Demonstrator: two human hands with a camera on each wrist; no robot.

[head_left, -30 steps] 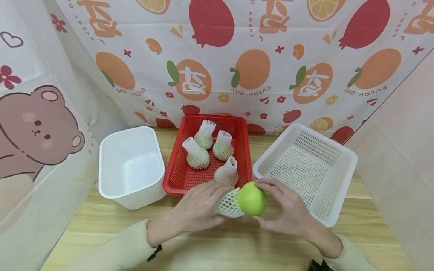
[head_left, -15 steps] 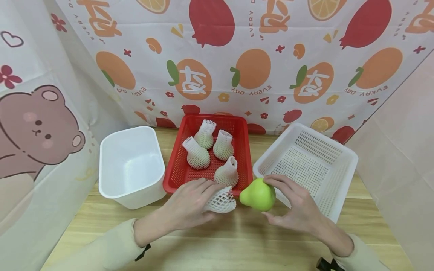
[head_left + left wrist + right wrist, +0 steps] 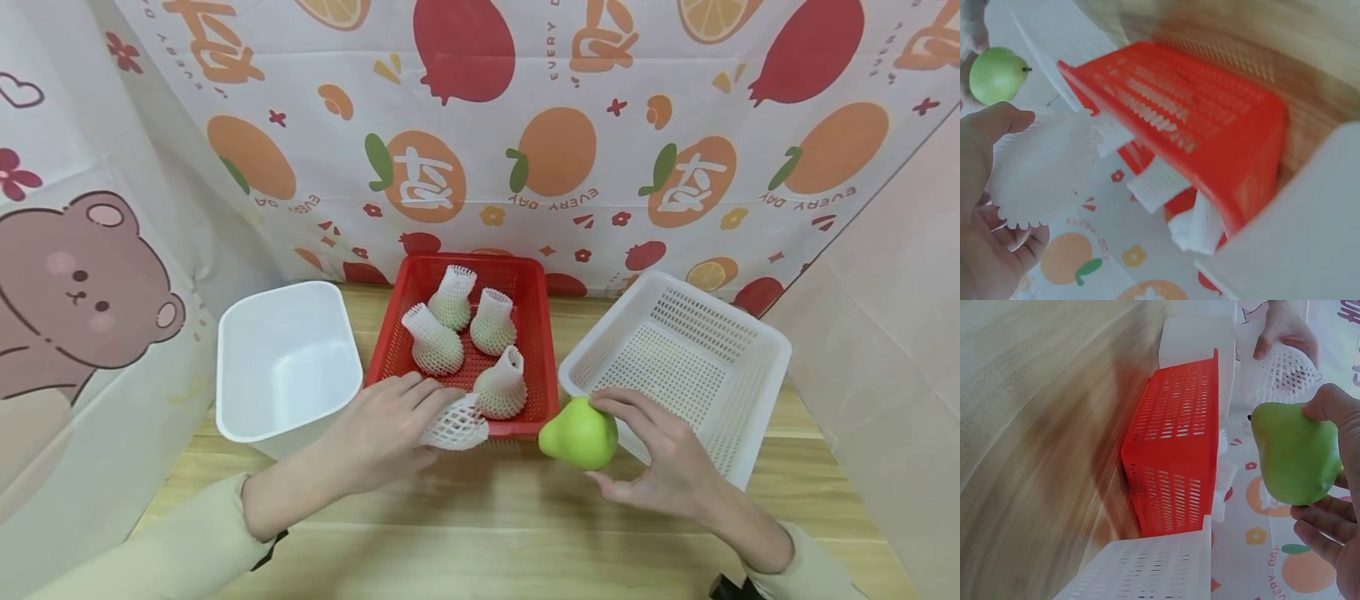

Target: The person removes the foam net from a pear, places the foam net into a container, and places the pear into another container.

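My left hand [image 3: 382,429] pinches an empty white foam net sleeve [image 3: 456,425] in front of the red basket [image 3: 534,427]. In the left wrist view the foam net sleeve [image 3: 1047,165] sits between thumb and fingers. To the right, my right hand [image 3: 663,458] holds a bare green pear [image 3: 581,435] by its sides, near the white basket's front corner. The right wrist view has the pear [image 3: 1297,453] between thumb and fingertips, its dark stem pointing away from the palm. Several pears in foam nets [image 3: 437,346] stand in the red basket, net necks upward.
A white plastic bin [image 3: 288,362] stands left of the red basket. On the right is a white perforated basket [image 3: 772,358], set at an angle. All rest on a wooden table [image 3: 510,533], with a fruit-print cloth [image 3: 495,158] hanging behind.
The pear has come out of the foam net sleeve. My left hand has moved left with the sleeve, while my right hand has shifted slightly right with the pear.
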